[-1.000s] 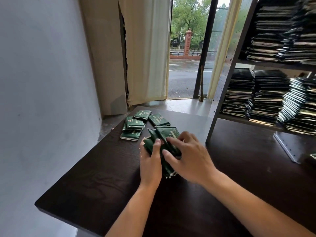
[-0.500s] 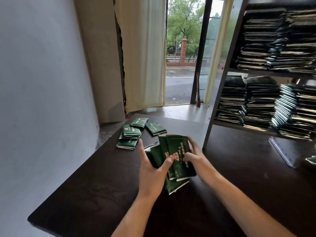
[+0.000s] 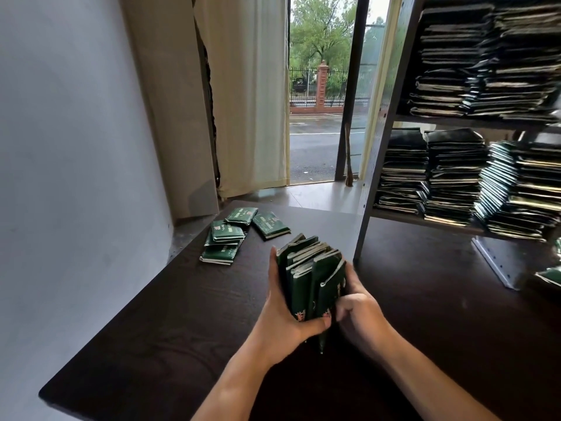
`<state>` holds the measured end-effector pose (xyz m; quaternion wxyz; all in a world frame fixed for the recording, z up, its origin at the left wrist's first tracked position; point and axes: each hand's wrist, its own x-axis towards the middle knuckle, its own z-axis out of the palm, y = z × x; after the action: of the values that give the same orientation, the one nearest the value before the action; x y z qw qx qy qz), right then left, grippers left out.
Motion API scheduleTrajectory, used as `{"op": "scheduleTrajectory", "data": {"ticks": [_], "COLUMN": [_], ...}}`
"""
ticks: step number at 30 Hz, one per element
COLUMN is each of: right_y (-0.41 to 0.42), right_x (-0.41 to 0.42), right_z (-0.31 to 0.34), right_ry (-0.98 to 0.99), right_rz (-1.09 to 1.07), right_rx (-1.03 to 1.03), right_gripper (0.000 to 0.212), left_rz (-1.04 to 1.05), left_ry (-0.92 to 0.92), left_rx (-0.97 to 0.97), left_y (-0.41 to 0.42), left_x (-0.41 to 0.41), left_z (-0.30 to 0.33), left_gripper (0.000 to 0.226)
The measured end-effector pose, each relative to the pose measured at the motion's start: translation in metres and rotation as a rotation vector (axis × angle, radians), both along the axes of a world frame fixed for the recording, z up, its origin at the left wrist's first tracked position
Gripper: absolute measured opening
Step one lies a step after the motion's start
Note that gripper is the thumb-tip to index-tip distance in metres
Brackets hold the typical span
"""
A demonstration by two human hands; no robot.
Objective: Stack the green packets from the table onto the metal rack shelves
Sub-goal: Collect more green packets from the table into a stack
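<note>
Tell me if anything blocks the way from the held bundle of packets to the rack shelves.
Nothing visible does. Both hands hold the bundle of green packets above the table, and the metal rack stands open-fronted to its right.

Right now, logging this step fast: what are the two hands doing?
Left hand: grips the bundle of green packets from its left side.
Right hand: fingers curled round the same bundle, gripping its right side.

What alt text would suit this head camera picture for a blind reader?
Two hands, left hand and right hand, grip a bundle of green packets above a dark table. Loose packets lie behind; a metal rack holds stacks.
</note>
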<state>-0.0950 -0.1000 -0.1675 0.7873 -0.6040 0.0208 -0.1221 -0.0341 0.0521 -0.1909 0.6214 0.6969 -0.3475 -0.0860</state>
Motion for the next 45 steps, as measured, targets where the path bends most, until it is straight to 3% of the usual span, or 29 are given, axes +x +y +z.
{"op": "scheduleTrajectory", "data": {"ticks": [6,11,17,23,26,29,31,35,37,41,45], "right_y": [-0.005,0.008,-0.002,0.009,0.008,0.004,0.006,0.008,0.01,0.017,0.019], "right_x": [-0.002,-0.003,-0.009,-0.007,-0.012,-0.013,-0.012,-0.01,-0.01,-0.01,0.001], "right_z": [-0.003,-0.007,0.002,-0.006,0.003,0.01,0.013,0.016,0.018,0.022,0.026], "right_ry": [0.023,0.019,-0.031,-0.003,0.003,0.0,0.021,0.114,0.155,0.221,0.338], "right_rz": [-0.055,-0.029,0.051,-0.05,-0.009,0.004,0.017,0.009,-0.002,-0.03,0.031], "right_rx": [0.077,-0.008,0.147,-0.041,-0.019,-0.099,-0.113,-0.119,-0.149,-0.17,-0.027], "right_gripper": [0.1,0.084,0.092,0.09,0.085,0.078,0.076,0.068,0.067,0.04,0.038], "left_rz": [0.036,-0.011,0.011,-0.005,0.015,0.029,0.013,0.016,0.057,0.1,0.215], "left_ry": [-0.063,-0.015,-0.023,-0.029,0.017,0.198,0.337,0.502,0.487,0.5,0.495], "left_rx": [-0.013,0.053,-0.02,0.008,-0.049,-0.165,-0.222,-0.288,-0.299,-0.352,-0.355], "left_y": [-0.001,-0.001,-0.001,-0.003,-0.001,0.0,0.0,-0.003,-0.004,-0.003,0.005], "left_x": [-0.001,0.001,0.0,-0.002,-0.002,-0.001,0.0,-0.002,-0.002,0.001,0.008], "left_z": [0.002,-0.005,0.0,-0.001,0.009,0.016,0.016,0.015,0.017,0.019,0.022], "left_gripper": [0.12,0.146,0.147,0.146,0.124,0.094,0.088,0.125,0.127,0.102,0.066]}}
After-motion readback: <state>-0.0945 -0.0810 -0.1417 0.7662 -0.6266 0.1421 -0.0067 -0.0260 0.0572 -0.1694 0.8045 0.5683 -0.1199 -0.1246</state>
